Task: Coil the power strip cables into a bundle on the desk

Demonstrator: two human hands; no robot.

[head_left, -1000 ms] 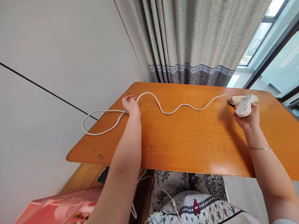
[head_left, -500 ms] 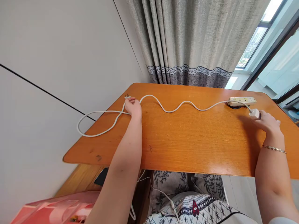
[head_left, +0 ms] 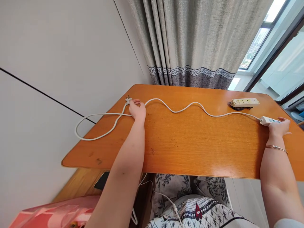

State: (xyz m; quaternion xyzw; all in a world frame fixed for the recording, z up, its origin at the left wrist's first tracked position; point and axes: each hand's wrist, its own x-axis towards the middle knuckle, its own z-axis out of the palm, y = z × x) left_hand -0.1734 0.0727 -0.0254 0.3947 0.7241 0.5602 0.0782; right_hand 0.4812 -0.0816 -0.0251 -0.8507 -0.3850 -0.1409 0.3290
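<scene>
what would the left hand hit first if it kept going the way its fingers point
Probably the plug at the cord's end, just past the left hand; beyond it the table edge and wall. Depth is unclear.

red bag [head_left: 54, 215] cut off, phone [head_left: 102, 180] half hidden

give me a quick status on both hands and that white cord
Left hand pinning the white cord near its plug. Right hand on the cord's white block end. Beige power strip beside, apart.

Home rm: patterned-hem curtain [head_left: 190, 38], wooden table [head_left: 190, 142], big window [head_left: 273, 47], floral bedding [head_left: 190, 196].
</scene>
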